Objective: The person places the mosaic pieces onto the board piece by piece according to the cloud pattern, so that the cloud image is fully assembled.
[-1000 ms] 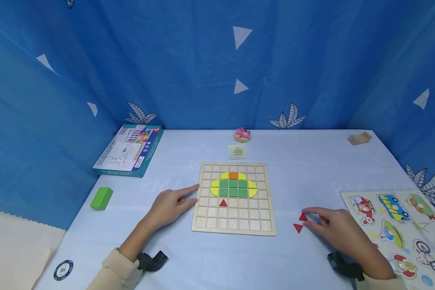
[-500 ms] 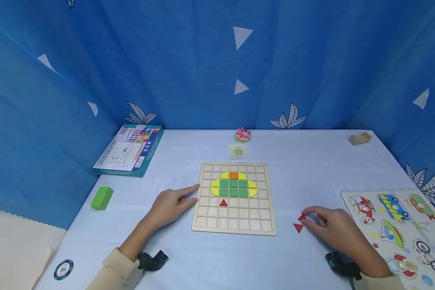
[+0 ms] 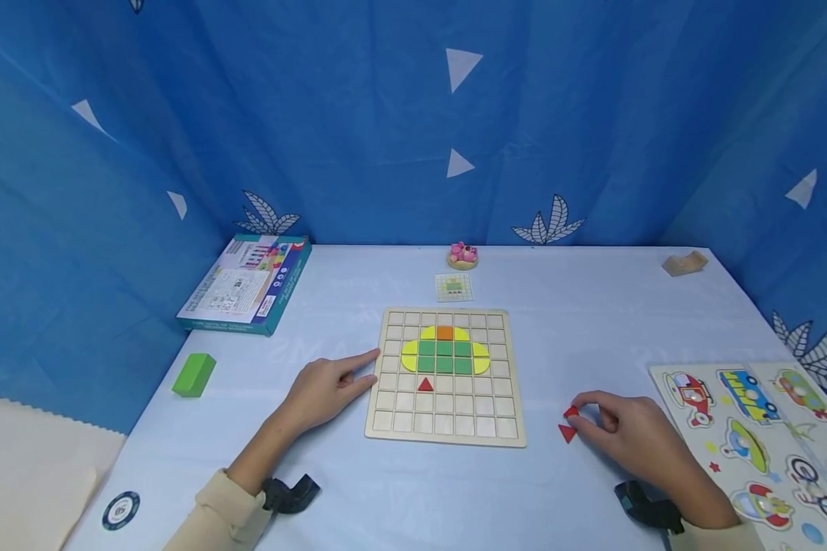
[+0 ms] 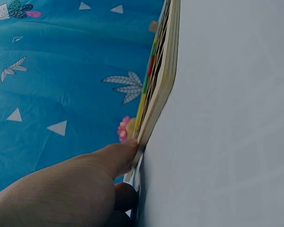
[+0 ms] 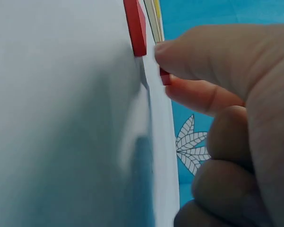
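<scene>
Fingers (image 3: 587, 403) pinching red triangle (image 3: 570, 412), disc (image 3: 120, 510) reading 50

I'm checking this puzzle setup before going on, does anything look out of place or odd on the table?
Nothing is spilled or damaged. The wooden grid board lies flat and square, its tiles seated. One red triangle lies loose off the board beside the right hand, which pinches another red piece. The left hand touches the board's edge.

Odds and ends on the table

A box (image 3: 246, 285) and green block (image 3: 193, 374) at left, a vehicle puzzle (image 3: 764, 428) at right (partly cut off), a pink toy (image 3: 462, 255) at the back.
</scene>
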Demonstrator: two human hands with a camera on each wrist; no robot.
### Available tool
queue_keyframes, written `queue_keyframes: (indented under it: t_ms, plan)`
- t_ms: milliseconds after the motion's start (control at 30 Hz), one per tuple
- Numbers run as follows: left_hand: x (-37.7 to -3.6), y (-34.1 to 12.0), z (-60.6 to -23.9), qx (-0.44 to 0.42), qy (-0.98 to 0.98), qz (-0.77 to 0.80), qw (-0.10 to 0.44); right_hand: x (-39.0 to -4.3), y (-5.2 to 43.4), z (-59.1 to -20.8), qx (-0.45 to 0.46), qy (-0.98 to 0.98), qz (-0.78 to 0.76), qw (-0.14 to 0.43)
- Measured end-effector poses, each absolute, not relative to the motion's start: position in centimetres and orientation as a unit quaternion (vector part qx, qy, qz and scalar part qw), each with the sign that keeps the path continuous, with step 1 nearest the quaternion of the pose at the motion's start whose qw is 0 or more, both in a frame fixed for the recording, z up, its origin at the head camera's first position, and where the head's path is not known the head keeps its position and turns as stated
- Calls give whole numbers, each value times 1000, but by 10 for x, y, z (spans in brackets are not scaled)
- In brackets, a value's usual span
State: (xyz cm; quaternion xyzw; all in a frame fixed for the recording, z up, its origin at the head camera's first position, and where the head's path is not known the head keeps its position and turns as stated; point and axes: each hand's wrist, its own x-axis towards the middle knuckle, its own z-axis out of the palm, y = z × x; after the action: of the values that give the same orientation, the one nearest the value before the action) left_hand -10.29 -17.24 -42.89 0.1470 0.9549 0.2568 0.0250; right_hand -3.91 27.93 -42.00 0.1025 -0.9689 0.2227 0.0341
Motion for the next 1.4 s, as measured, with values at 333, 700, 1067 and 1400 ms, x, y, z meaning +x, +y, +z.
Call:
queue_keyframes:
  t_ms: [333,700,1067,1400]
  plan:
    - [-105,-171,-427,156,954,255,21,-44,257,-419,171,-954,229,87]
    - [-104,-170,-427,153,955,252,20,-57,225,-411,223,-945,230,62]
    - [-103,-171,-429,151,955,256,21,-73,184,-409,249,-929,272,32]
    - [-103,-172,-426,147,956,252,27,-79,159,-415,231,-917,325,27]
